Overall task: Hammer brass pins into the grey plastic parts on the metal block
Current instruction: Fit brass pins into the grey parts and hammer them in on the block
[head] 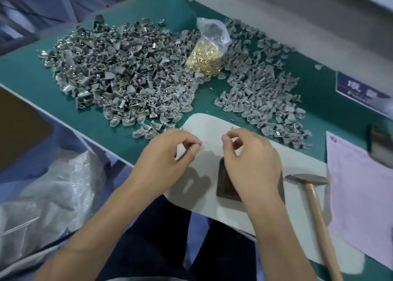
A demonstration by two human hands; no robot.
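Working from the near edge outward, we note both hands raised over a pale mat [212, 127]. Our left hand [163, 155] has fingers curled, thumb and bandaged forefinger pinched together; whatever sits between them is too small to identify. Our right hand [251, 155] is likewise curled, thumb meeting fingertips as if pinching a small item, possibly a pin, though we cannot tell. Beneath the right hand lies the dark metal block [228, 185], partly covered by the wrist, with no part visibly seated on it. We judge this to be the loading step, ahead of striking.

Just right of the block, the hammer [312, 187] lies untouched, handle toward us, handy for the right hand.

Farther out, grey plastic parts form two heaps: a left pile [119, 78], many showing brass, probably finished, and a right pile [261, 93] that looks mostly plain. Between them at the back stands an open clear bag of brass pins [205, 59].

Everything rests on a green bench top [32, 76]. A pink sheet [359, 185] lies at the right; crumpled clear plastic [49, 191] sits below left.
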